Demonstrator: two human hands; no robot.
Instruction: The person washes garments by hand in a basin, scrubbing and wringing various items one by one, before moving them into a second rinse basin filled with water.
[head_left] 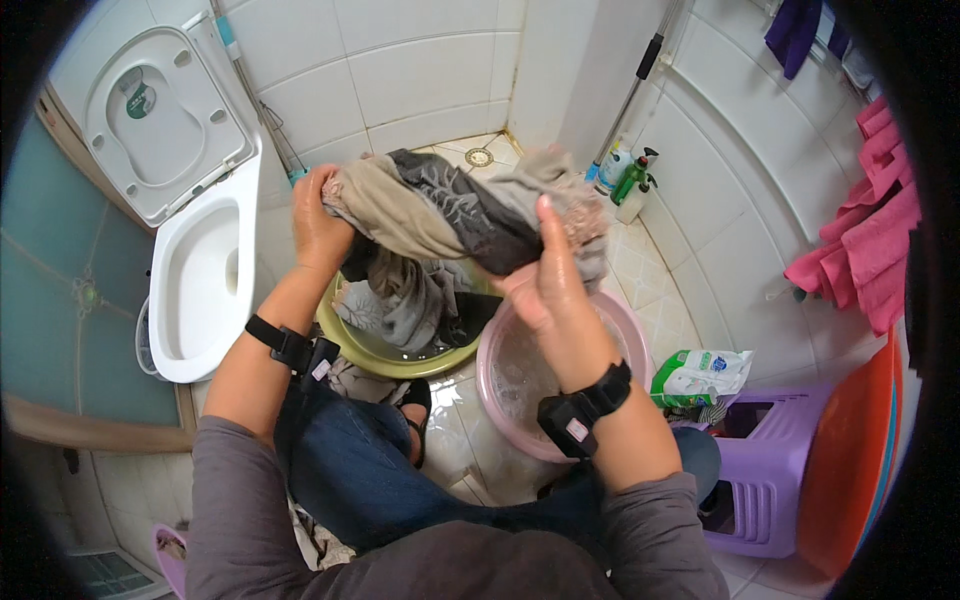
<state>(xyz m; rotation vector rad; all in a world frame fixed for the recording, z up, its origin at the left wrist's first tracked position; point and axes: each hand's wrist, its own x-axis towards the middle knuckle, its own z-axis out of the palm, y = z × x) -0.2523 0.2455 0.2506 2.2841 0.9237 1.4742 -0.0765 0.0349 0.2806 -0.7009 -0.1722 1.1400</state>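
My left hand [319, 215] grips the left end of a wet, bunched garment [440, 200] of beige, dark grey and pale pink cloth, held stretched sideways in the air. My right hand [540, 275] is under the garment's right part, thumb raised along it, holding it. Below, an olive-green basin [367, 363] holds water and more grey and black cloth [400, 300], which seems to join or lie behind the raised piece. To its right a pink basin [490, 387] holds sudsy water, partly hidden by my right forearm.
A toilet [185, 305] with raised seat stands left. Bottles [628, 180] and a pole [620, 115] are by the back wall. A white-green packet [700, 372], purple stool [760, 470] and orange tub [855, 450] are right, below pink cloths [850, 240]. More cloth lies near my feet.
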